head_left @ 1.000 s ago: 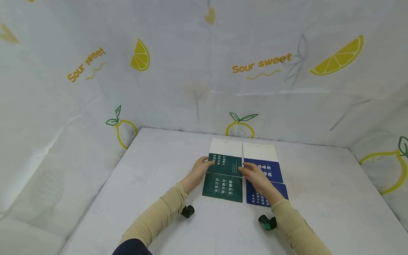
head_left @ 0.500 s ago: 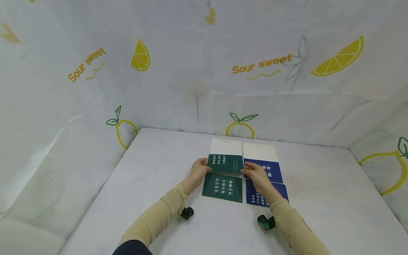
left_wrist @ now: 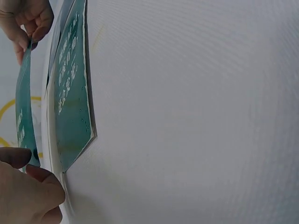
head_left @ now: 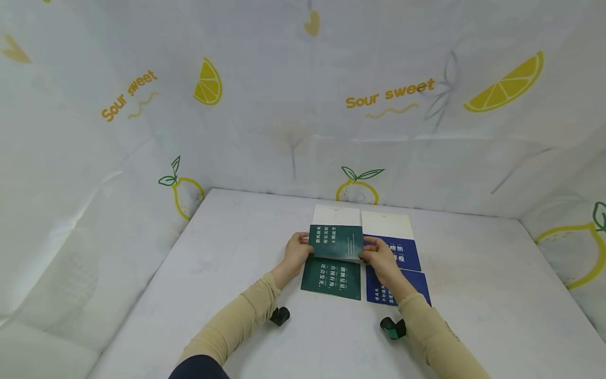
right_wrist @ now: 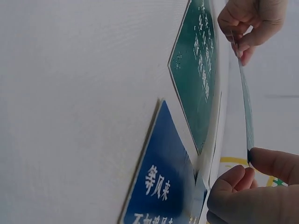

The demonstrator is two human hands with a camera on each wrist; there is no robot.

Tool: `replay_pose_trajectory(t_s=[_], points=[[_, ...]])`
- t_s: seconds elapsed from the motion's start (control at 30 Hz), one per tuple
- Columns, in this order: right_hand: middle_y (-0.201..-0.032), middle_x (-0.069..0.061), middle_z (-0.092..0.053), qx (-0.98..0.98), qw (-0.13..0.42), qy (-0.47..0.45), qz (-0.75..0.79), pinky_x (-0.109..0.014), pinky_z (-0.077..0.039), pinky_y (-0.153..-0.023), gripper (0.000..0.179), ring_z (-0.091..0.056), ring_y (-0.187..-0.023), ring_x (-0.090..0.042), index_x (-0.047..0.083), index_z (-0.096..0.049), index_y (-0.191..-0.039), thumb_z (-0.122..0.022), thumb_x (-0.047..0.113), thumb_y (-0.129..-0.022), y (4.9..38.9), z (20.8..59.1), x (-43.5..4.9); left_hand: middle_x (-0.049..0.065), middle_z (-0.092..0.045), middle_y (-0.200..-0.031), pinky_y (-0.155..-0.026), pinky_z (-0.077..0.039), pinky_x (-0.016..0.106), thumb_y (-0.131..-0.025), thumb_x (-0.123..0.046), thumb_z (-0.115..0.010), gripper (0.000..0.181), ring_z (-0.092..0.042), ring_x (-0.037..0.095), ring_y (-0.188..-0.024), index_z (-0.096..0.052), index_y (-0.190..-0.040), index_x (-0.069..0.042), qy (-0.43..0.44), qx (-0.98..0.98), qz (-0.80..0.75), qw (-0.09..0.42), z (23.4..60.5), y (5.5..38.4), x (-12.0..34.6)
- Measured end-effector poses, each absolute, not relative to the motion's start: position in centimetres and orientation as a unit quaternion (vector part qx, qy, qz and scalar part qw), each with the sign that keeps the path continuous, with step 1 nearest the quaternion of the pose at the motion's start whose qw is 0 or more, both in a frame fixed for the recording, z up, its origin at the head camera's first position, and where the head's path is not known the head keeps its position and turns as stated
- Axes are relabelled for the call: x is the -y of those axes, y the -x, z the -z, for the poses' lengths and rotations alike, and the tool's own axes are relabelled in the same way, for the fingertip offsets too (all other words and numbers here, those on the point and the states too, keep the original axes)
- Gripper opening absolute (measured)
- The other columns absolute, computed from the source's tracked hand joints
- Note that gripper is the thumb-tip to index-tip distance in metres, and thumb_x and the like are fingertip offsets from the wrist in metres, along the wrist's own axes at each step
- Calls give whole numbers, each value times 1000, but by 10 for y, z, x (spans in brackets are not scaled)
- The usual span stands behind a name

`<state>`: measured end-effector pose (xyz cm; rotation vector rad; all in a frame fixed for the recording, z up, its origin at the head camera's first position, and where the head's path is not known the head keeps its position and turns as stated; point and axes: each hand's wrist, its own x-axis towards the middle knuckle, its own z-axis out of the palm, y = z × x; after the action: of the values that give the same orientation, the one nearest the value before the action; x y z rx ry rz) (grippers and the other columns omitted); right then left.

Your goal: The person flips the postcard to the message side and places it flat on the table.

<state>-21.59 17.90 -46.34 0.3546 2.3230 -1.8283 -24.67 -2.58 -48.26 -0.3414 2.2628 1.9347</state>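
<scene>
Both hands hold a thin green card (head_left: 336, 241) printed with white characters, raised off the table and slightly bowed. My left hand (head_left: 297, 251) pinches its left edge between thumb and fingers, and my right hand (head_left: 382, 260) pinches the right edge. The wrist views show the card (left_wrist: 24, 102) nearly edge-on, well above the surface. Lying flat in front of it is a second green card (head_left: 330, 279). Beyond the raised card a white card (head_left: 336, 215) lies partly covered in the head view.
To the right a column holds a cream-white card (head_left: 387, 225), a blue card (head_left: 411, 253) and another blue card (head_left: 379, 289), partly behind my right arm. The white table (head_left: 473, 295) meets a lemon-print backdrop (head_left: 265, 105). Small black pieces (head_left: 280, 316) show beside both sleeves.
The green card lay flat with fingers at its edges a second ago. Its near edge has come up, and it now hangs above the table between both hands.
</scene>
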Motion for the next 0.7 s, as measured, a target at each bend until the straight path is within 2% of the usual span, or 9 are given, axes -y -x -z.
replay_pose_trajectory(t_s=[0.13,0.33,0.57,0.7], points=[[-91,-4,-43,-776,70,-122,614,-27,-41,-73,50,-44,-77,-14,4,-34,-130,-48,1,-82,217,464,-179,8,-46,-95,-68,-41,23,-70,7,-51,46,-45,18,-82,-47,-115,-5,113,-752,-646,62,482,247,25],[-87,-3,-42,-780,64,-135,607,-29,-41,-73,47,-44,-76,-16,8,-37,-128,-47,2,-83,220,465,-179,2,-42,-82,-60,-39,20,-71,7,-51,39,-43,14,-73,-49,-108,-5,111,-741,-661,43,481,247,24],[-88,-5,-40,-794,60,-139,589,-28,-42,-74,42,-44,-77,-16,10,-38,-127,-48,8,-86,219,463,-180,0,-41,-76,-51,-37,18,-82,-3,-52,21,-41,10,-60,-48,-102,-5,109,-725,-679,38,480,249,25],[-93,-5,-41,-793,55,-135,592,-26,-41,-74,37,-43,-80,-16,12,-39,-124,-48,16,-88,218,461,-180,0,-40,-75,-51,-38,18,-85,-9,-51,13,-42,9,-61,-47,-97,-7,105,-722,-683,36,480,250,26]])
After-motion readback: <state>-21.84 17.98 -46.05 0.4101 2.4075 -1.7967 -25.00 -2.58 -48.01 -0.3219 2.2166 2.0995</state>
